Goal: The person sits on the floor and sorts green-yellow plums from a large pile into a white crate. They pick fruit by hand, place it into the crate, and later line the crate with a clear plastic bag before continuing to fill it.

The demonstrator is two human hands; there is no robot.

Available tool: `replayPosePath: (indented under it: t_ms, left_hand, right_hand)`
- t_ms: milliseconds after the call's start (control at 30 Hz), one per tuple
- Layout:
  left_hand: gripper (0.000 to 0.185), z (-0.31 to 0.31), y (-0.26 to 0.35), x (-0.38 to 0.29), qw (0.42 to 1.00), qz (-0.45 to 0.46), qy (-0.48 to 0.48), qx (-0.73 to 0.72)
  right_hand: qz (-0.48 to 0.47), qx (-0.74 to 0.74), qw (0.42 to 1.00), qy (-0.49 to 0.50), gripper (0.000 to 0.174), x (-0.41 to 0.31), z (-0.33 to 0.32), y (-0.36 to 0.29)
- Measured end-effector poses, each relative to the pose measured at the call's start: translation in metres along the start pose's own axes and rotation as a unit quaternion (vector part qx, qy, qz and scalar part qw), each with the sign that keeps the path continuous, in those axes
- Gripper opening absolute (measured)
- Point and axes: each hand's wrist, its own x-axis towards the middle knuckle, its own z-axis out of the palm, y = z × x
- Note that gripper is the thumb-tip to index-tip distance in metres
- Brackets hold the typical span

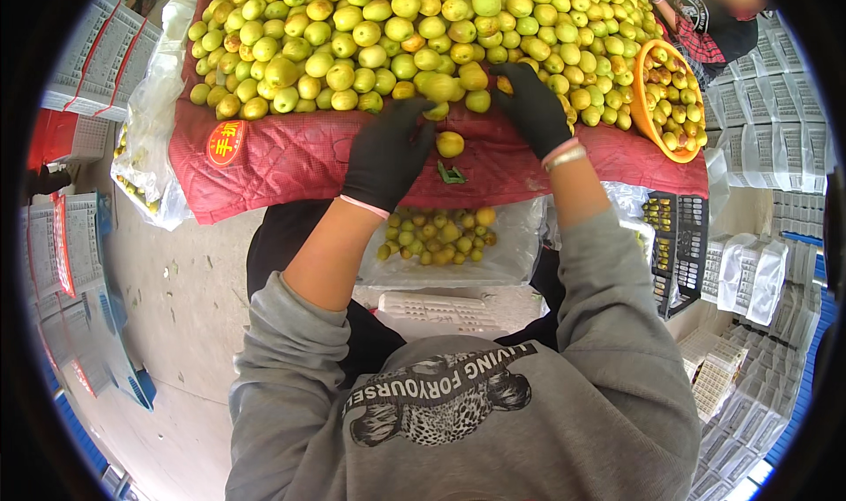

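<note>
A large heap of yellow-green jujube-like fruit [370,35] lies on a red quilted cloth [284,154] before me. My left hand [391,152], in a black glove, is at the heap's near edge. Its fingertips touch a green fruit [437,111]; whether they grip it is unclear. To the right, my right hand [532,108], also black-gloved, has its thumb and fingers around a brown-blotched fruit [504,85]. A single yellow fruit [450,144] sits on the cloth between my hands. Just below it lies a green leaf-like scrap [451,172].
An orange basket [640,108] of browner fruit leans at the right. Below the cloth, more fruit [436,236] lies on clear plastic sheeting [377,273]. A black crate [687,256] stands at right; stacked pale crates [773,98] rise beyond. Another person [717,22] is at upper right.
</note>
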Motion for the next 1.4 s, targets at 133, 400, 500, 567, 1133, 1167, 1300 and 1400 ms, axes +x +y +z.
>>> replayPosePath:
  t_ms: [133,400,500,567,1133,1167,1300,1400]
  left_hand:
    - [0.030,-0.014,-0.013,0.013,0.982,0.063,0.089,0.157]
    - [0.044,0.019,-0.020,0.022,0.955,0.074,0.040,0.284]
    - [0.042,0.022,-0.018,0.028,0.956,0.026,-0.007,0.293]
    - [0.040,0.023,-0.016,0.032,0.958,0.012,-0.002,0.286]
    - [0.035,0.055,-0.010,0.007,0.969,0.174,-0.133,0.118]
    - [0.035,0.054,-0.007,0.005,0.959,0.168,-0.184,0.132]
    - [0.035,0.057,0.004,-0.004,0.914,0.167,-0.335,0.156]
    - [0.040,0.060,0.008,-0.013,0.916,0.125,-0.371,0.086]
  right_hand:
    - [0.183,0.478,0.858,-0.049,0.051,-0.040,-0.009,-0.056]
    - [0.062,0.336,0.936,0.088,0.061,-0.075,-0.048,-0.133]
    - [0.034,0.226,0.970,0.087,0.065,-0.083,-0.066,-0.147]
    - [0.045,0.225,0.971,0.066,0.066,-0.089,-0.075,-0.154]
    - [0.349,0.449,0.822,-0.044,0.016,-0.160,-0.029,-0.090]
    - [0.376,0.451,0.808,-0.053,0.020,-0.164,-0.026,-0.076]
    - [0.372,0.578,0.718,0.109,0.023,-0.152,-0.027,-0.026]
    - [0.316,0.554,0.740,0.213,0.028,-0.137,-0.048,0.001]
